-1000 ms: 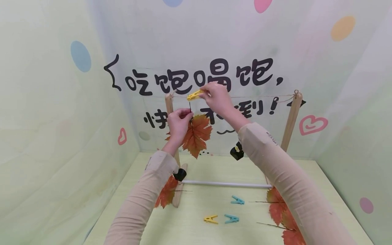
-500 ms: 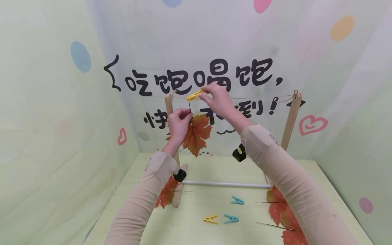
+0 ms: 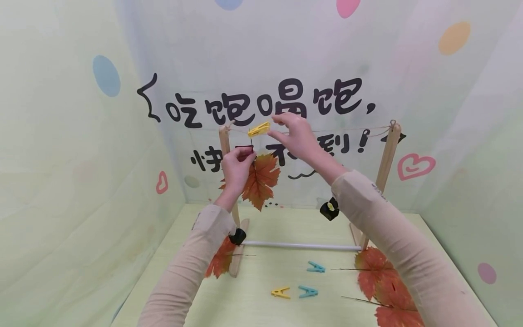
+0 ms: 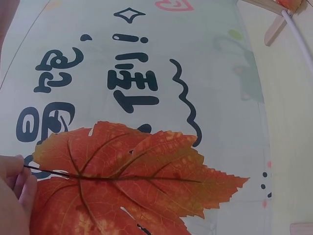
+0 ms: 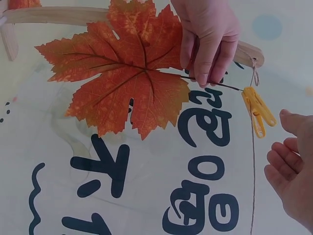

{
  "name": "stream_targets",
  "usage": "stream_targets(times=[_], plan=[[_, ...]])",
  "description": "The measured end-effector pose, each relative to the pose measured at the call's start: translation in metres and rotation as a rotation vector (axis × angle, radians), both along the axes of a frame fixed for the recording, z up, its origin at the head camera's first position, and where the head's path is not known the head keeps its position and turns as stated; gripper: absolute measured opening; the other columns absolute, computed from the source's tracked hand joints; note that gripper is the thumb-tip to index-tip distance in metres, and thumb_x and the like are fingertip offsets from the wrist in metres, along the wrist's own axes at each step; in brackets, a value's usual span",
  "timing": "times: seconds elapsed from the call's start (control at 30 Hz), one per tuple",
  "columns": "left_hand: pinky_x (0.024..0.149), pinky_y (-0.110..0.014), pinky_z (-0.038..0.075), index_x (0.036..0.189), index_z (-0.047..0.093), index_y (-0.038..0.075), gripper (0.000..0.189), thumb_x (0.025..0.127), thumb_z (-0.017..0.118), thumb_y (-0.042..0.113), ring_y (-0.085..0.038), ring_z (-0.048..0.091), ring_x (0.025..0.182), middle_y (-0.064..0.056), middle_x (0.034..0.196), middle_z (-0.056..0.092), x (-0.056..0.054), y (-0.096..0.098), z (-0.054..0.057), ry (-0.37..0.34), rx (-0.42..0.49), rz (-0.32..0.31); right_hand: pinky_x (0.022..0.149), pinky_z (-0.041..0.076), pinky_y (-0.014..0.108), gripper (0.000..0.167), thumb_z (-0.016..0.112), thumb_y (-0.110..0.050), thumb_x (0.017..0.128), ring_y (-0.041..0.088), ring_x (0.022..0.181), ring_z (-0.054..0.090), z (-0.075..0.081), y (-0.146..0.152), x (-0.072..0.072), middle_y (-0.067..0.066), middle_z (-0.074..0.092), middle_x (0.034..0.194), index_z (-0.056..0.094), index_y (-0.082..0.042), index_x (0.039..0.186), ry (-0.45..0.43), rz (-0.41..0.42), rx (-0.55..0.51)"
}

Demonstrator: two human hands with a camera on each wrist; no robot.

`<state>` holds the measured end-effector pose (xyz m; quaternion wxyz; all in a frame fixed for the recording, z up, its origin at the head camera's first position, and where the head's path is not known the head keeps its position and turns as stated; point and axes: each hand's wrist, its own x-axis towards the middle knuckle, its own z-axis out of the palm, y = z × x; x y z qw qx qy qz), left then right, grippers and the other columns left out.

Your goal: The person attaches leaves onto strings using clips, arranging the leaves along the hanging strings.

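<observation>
At far left, a red-orange leaf (image 3: 221,260) is seen on the table (image 3: 265,268), partly covered by the left sleeve (image 3: 175,268). Above it the left post (image 3: 225,141), of wood, is partly hidden by the left hand (image 3: 238,165). By that hand the stem (image 5: 230,88) of a hanging leaf (image 3: 261,184) is pinched between thumb and fingers; the blade is held below the fingertips, its tip pointed downward. The stem's upper end is met by the nose of a raised yellow clip (image 3: 259,129), which is set on the string (image 3: 343,132) near the left post; whether the stem is gripped inside the clip cannot be told. On the table below, a second yellow clip (image 3: 280,292) is noted, with a near blue clip (image 3: 308,291) just beside it and a far blue clip (image 3: 316,267) behind. The right hand (image 3: 300,136) is held just beside the raised clip, thumb and fingers spread apart, the clip untouched. Behind the loose clips a white rod (image 3: 302,246) is laid crosswise. At right, the string is tied to the right post (image 3: 386,159), and two overlapping leaves (image 3: 394,295) are partly covered by the right sleeve (image 3: 412,254).
</observation>
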<state>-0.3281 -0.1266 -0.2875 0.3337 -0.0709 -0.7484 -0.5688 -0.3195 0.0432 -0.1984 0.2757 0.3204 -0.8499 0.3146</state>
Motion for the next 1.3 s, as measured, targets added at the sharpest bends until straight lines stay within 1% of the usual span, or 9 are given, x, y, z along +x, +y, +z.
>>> stream_targets(times=[0.27, 0.43, 0.57, 0.63, 0.77, 0.97, 1.1, 1.2, 1.3], plan=[[0.071, -0.025, 0.053, 0.097, 0.068, -0.001, 0.019, 0.079, 0.069, 0.005, -0.02, 0.063, 0.08, -0.014, 0.092, 0.067, 0.005, -0.004, 0.0, 0.016, -0.009, -0.009, 0.09, 0.045, 0.032, 0.042, 0.067, -0.017, 0.083, 0.023, 0.106, 0.055, -0.003, 0.007, 0.008, 0.014, 0.059, 0.117, 0.057, 0.0, 0.12, -0.031, 0.047, -0.011], [0.072, -0.025, 0.052, 0.1, 0.067, -0.001, 0.022, 0.078, 0.07, 0.006, -0.02, 0.063, 0.081, -0.015, 0.093, 0.067, 0.011, -0.008, -0.001, 0.014, -0.01, -0.013, 0.089, 0.046, 0.032, 0.041, 0.069, -0.015, 0.081, 0.024, 0.105, 0.056, -0.009, 0.012, 0.014, 0.015, 0.06, 0.116, 0.058, 0.002, 0.117, -0.017, 0.075, -0.007], [0.074, -0.025, 0.052, 0.099, 0.066, 0.0, 0.023, 0.077, 0.071, 0.005, -0.02, 0.062, 0.083, -0.016, 0.095, 0.066, 0.017, -0.012, -0.002, 0.022, -0.021, -0.046, 0.089, 0.046, 0.033, 0.041, 0.07, -0.014, 0.08, 0.025, 0.104, 0.057, -0.015, 0.019, 0.02, 0.015, 0.06, 0.115, 0.058, 0.002, 0.116, -0.001, 0.078, 0.006], [0.075, -0.024, 0.052, 0.099, 0.066, -0.001, 0.024, 0.077, 0.071, 0.005, -0.02, 0.063, 0.083, -0.016, 0.095, 0.066, 0.021, -0.013, -0.003, 0.018, -0.031, -0.067, 0.089, 0.046, 0.035, 0.041, 0.07, -0.014, 0.08, 0.026, 0.104, 0.057, -0.018, 0.024, 0.023, 0.015, 0.06, 0.114, 0.058, 0.002, 0.116, 0.003, 0.08, 0.012], [0.075, -0.022, 0.052, 0.099, 0.065, -0.004, 0.025, 0.076, 0.071, 0.002, -0.022, 0.064, 0.085, -0.019, 0.097, 0.066, 0.026, -0.016, -0.007, -0.004, -0.029, -0.107, 0.088, 0.045, 0.037, 0.041, 0.07, -0.014, 0.079, 0.027, 0.103, 0.056, -0.027, 0.036, 0.029, 0.015, 0.061, 0.114, 0.059, 0.002, 0.116, 0.007, 0.078, 0.03], [0.072, -0.019, 0.051, 0.098, 0.065, -0.003, 0.024, 0.075, 0.072, 0.003, -0.023, 0.063, 0.085, -0.017, 0.095, 0.066, 0.03, -0.023, -0.016, -0.035, -0.048, -0.138, 0.088, 0.045, 0.039, 0.043, 0.072, -0.014, 0.078, 0.028, 0.102, 0.056, -0.043, 0.051, 0.033, 0.016, 0.06, 0.114, 0.058, 0.003, 0.115, -0.03, 0.07, 0.043], [0.071, -0.019, 0.051, 0.098, 0.066, -0.002, 0.024, 0.075, 0.072, 0.003, -0.024, 0.063, 0.085, -0.016, 0.094, 0.067, 0.033, -0.028, -0.025, -0.065, -0.068, -0.175, 0.085, 0.047, 0.038, 0.043, 0.073, -0.013, 0.077, 0.028, 0.1, 0.057, -0.058, 0.057, 0.032, 0.016, 0.061, 0.112, 0.059, 0.003, 0.114, -0.02, 0.091, 0.048], [0.072, -0.019, 0.051, 0.099, 0.065, -0.002, 0.025, 0.075, 0.072, 0.004, -0.024, 0.063, 0.087, -0.016, 0.095, 0.066, 0.036, -0.032, -0.035, -0.091, -0.092, -0.202, 0.086, 0.047, 0.038, 0.042, 0.073, -0.012, 0.076, 0.028, 0.1, 0.058, -0.071, 0.061, 0.033, 0.018, 0.061, 0.112, 0.059, 0.005, 0.112, -0.017, 0.12, 0.051], [0.074, -0.021, 0.052, 0.099, 0.065, -0.002, 0.026, 0.076, 0.072, 0.006, -0.023, 0.063, 0.088, -0.015, 0.096, 0.066, 0.039, -0.037, -0.048, -0.13, -0.129, -0.228, 0.087, 0.047, 0.038, 0.042, 0.073, -0.013, 0.076, 0.028, 0.1, 0.058, -0.086, 0.063, 0.035, 0.018, 0.062, 0.111, 0.059, 0.005, 0.112, -0.027, 0.128, 0.06]])
